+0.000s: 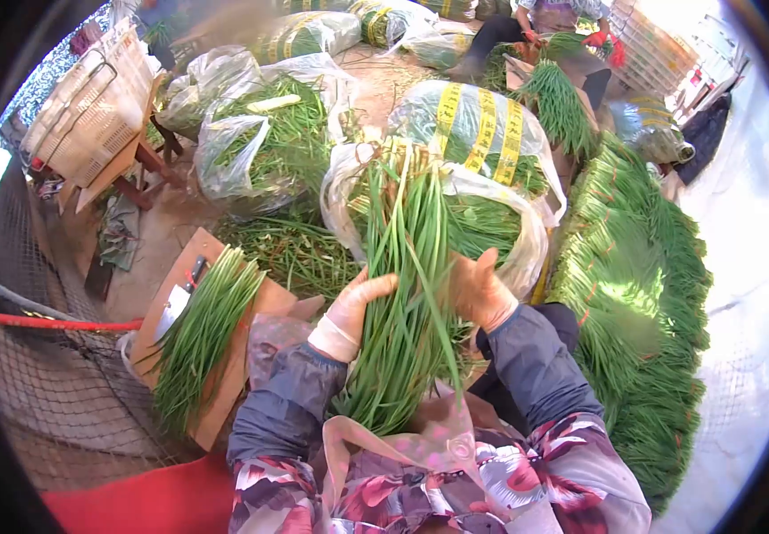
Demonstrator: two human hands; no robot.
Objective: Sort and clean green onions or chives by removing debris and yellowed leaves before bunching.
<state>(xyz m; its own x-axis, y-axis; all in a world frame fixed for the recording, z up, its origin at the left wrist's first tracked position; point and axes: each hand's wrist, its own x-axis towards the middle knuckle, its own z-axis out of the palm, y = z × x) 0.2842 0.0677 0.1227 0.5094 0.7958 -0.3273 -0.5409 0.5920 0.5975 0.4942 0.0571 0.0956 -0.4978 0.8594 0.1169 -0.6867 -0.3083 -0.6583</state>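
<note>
A large loose bunch of garlic chives [402,267] stands upright in front of my chest, pale root ends at the top and green leaves hanging to my lap. My left hand [358,307] is closed round its left side, the thumb lying across the leaves. On the other side, my right hand [484,287] supports the bunch with its thumb raised; its fingers are partly hidden by leaves. To my left, a wooden board [224,392] carries another bunch of chives [206,334] and a knife [173,307] with a broad blade.
Open plastic bags of chives [268,147] and a yellow-striped bag [482,125] lie ahead. Tied chives form a long pile [634,311] on my right. A plastic crate [95,107] sits at the left. Another person's hand [531,37] shows at the back.
</note>
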